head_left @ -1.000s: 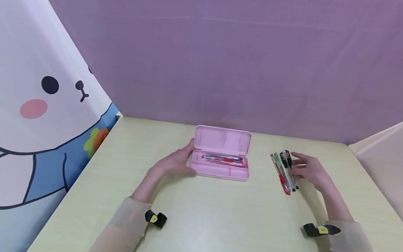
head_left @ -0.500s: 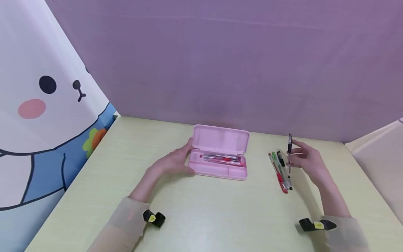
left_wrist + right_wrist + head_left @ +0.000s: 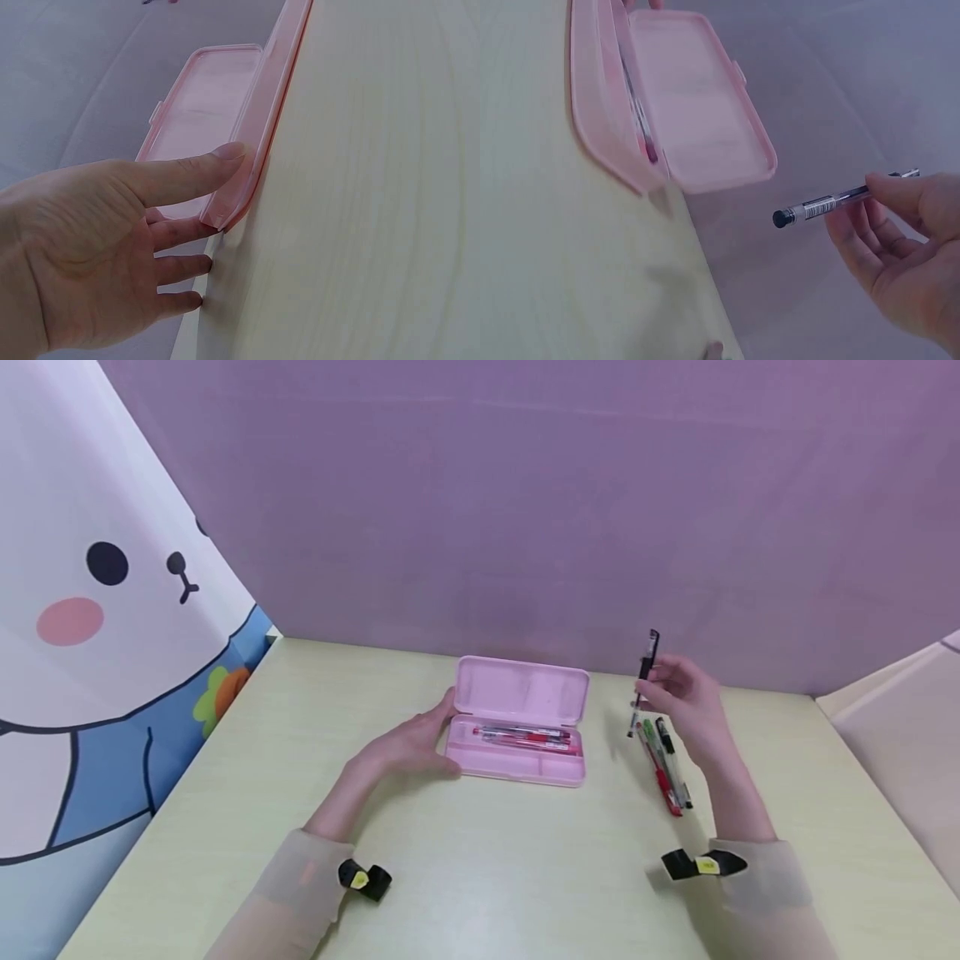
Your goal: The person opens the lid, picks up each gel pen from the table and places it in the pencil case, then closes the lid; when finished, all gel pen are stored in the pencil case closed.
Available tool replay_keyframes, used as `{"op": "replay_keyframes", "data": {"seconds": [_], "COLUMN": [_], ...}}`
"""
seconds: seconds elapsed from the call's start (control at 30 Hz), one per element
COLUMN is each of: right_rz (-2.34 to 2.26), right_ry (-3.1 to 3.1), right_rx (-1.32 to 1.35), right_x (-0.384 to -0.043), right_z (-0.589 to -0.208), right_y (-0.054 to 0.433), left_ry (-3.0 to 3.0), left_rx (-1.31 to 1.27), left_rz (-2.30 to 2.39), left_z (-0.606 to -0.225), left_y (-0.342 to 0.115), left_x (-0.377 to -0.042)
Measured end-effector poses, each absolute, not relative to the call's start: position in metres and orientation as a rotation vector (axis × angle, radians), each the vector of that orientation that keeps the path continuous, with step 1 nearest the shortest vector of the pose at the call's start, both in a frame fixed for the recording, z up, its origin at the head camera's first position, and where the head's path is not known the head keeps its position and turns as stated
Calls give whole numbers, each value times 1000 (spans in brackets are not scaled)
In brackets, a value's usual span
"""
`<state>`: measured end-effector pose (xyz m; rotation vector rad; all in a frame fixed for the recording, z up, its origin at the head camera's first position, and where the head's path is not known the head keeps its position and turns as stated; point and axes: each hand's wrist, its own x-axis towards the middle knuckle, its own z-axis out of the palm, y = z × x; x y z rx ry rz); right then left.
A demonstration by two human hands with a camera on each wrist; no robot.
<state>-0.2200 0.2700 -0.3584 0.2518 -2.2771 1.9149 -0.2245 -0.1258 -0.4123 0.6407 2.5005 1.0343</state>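
Note:
A pink pencil case (image 3: 495, 763) lies on the table with its lid (image 3: 521, 689) raised toward the back; several pens (image 3: 525, 737), some red, lie in its rear compartment. My left hand (image 3: 411, 747) holds the case's left end, thumb on the front wall and index finger at the corner, as the left wrist view shows. Above the table, my right hand (image 3: 686, 706) pinches a black-capped gel pen (image 3: 821, 206) between thumb and fingers, tilted, its black end plug and barcode label facing the case. Below that hand lie a red pen (image 3: 664, 781), a green pen (image 3: 651, 733) and a black-capped pen (image 3: 666, 737).
The pale wooden table (image 3: 480, 877) ends at a purple cloth backdrop (image 3: 525, 527). A cartoon-printed cloth (image 3: 135, 677) hangs on the left, and a pale panel (image 3: 900, 718) stands on the right. Each sleeve carries a small black wrist device (image 3: 705, 864).
My right hand has picked the black-capped gel pen from the group on the table, lifted it and carried it left toward the case. The left hand keeps its place on the pencil case.

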Motion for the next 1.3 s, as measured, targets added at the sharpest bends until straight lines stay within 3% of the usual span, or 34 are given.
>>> {"op": "replay_keyframes", "data": {"seconds": [0.67, 1.3], "right_rz": [1448, 1213], "right_ry": [-2596, -2731], "right_rx": [490, 769], "right_x": [-239, -235], "right_z": [-372, -390], "right_y": [187, 170], "left_ry": [2482, 2485], "left_rx": [645, 643], "left_rz": [1062, 1053], "left_z": [-412, -415], "left_y": [-125, -124], "left_x": [-226, -227]}}
